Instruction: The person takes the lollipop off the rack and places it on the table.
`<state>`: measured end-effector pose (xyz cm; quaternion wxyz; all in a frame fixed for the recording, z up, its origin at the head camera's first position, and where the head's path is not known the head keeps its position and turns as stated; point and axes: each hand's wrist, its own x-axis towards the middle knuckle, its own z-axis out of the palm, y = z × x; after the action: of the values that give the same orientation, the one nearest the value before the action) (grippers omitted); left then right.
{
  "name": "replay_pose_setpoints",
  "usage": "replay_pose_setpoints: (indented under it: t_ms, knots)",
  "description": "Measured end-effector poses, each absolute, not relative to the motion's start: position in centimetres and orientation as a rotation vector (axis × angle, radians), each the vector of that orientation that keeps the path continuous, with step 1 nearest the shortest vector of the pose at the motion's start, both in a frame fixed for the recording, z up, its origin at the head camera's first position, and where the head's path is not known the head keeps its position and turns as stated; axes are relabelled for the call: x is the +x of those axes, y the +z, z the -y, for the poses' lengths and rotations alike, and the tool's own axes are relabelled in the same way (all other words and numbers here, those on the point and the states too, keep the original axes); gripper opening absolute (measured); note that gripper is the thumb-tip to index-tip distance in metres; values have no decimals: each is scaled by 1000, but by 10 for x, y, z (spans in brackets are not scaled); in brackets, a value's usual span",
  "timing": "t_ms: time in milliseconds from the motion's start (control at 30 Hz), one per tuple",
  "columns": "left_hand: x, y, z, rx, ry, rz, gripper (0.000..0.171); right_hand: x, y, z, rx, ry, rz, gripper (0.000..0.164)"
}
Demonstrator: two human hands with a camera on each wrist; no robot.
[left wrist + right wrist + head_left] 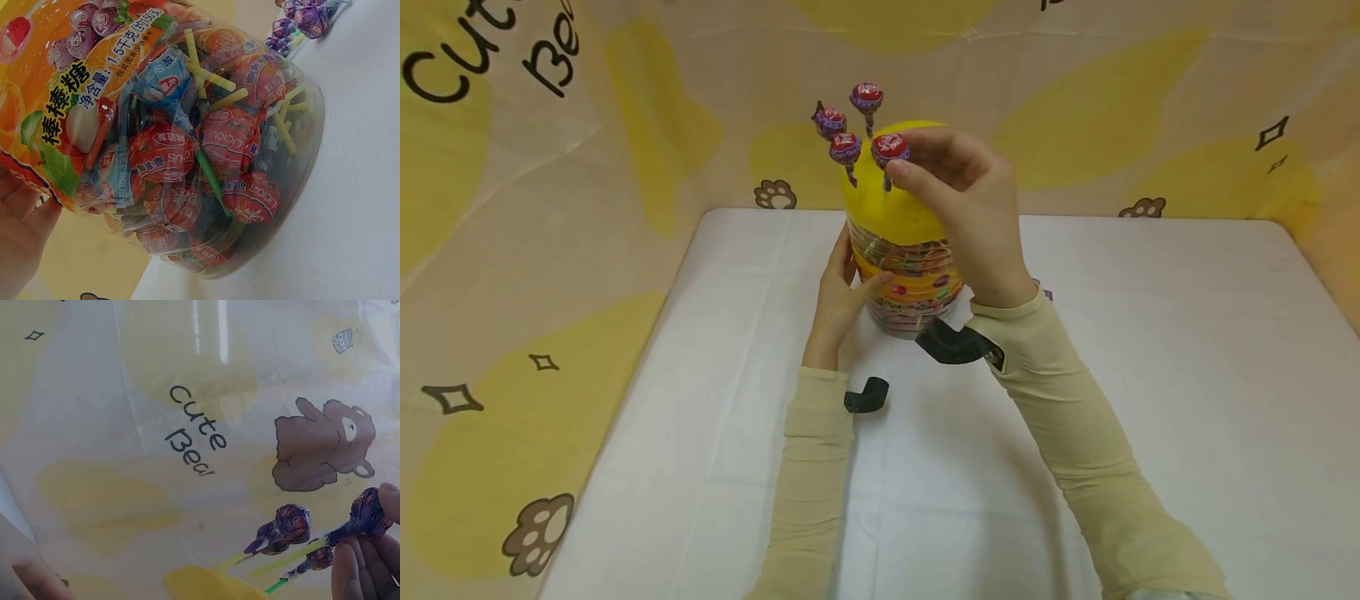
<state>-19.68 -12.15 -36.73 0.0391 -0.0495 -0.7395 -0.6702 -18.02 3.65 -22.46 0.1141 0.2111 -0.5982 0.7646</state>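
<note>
A clear plastic jar (913,287) of wrapped lollipops stands upright on the table, under a rounded yellow lid (887,212). My left hand (838,296) holds its side, thumb across the front. At the top left of the lid, three purple-and-red wrapped lollipops (846,148) stand up on their sticks. Beside them my right hand (981,196) pinches another lollipop (891,148) by its wrapped head between thumb and fingers. The right wrist view shows this held lollipop (367,514) with its pale stick slanting toward the lid; where the stick ends is unclear.
More purple wrapped lollipops (309,17) lie on the white table (1187,375) beyond the jar, mostly hidden by my right wrist in the head view. A printed cloth backdrop (1112,108) with yellow patches and paw prints rises behind and beside the table.
</note>
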Motion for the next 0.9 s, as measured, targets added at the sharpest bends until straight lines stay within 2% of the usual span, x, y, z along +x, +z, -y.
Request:
replay_pose_setpoints:
  t_ms: [167, 467, 900]
  knots:
    - [-197, -368, 121, -146, -2041, 2278, 86, -176, -225, -47, 592, 2327, 1693, 16]
    - [-197, -368, 121, -180, -2019, 2266, 117, -169, -237, -76, 572, 2450, 1592, 13]
    - [-198, -370, 121, -227, -2022, 2223, 126, -155, -273, -118, 476, 2359, 1778, 12]
